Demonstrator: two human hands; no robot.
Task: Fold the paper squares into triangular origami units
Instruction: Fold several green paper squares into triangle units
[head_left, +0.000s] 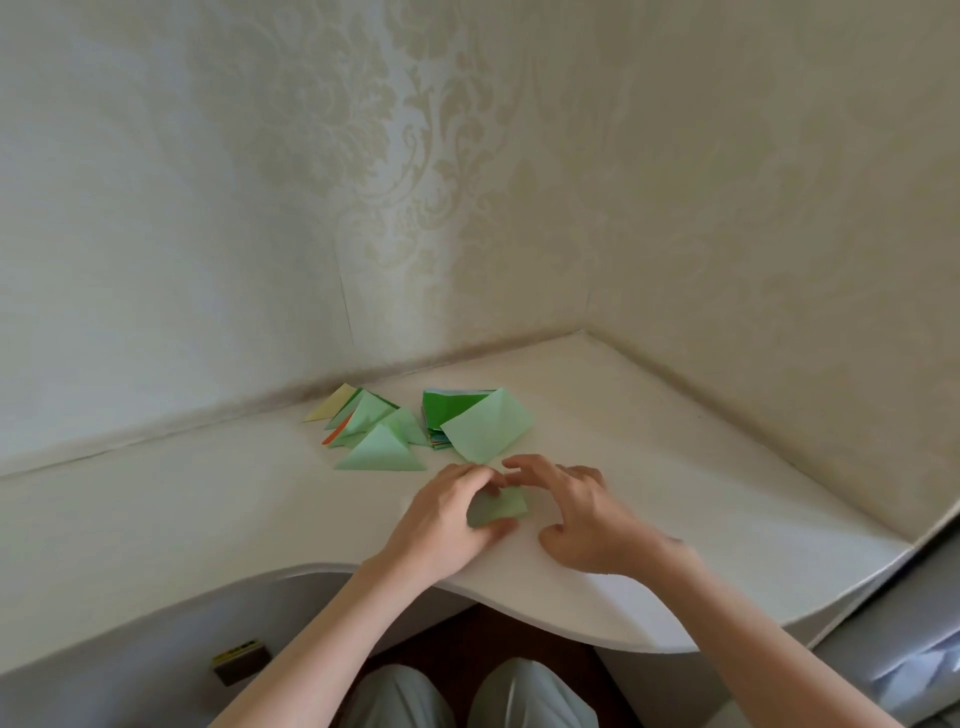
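While your left hand (447, 512) pinches the small light-green paper piece (500, 508) between thumb and fingertips, flat on the table (675, 467) near its front edge, your right hand (576, 512) hovers just beside it, fingers loosely curled and holding nothing. You seem to be mid-fold on this unit. Next, bring the right fingertips down to crease the free edge sharply without letting the paper slide. Finished triangular units (379, 434) lie behind to the left; an unfolded light-green square (485, 423) leans on the paper stack (441, 410).
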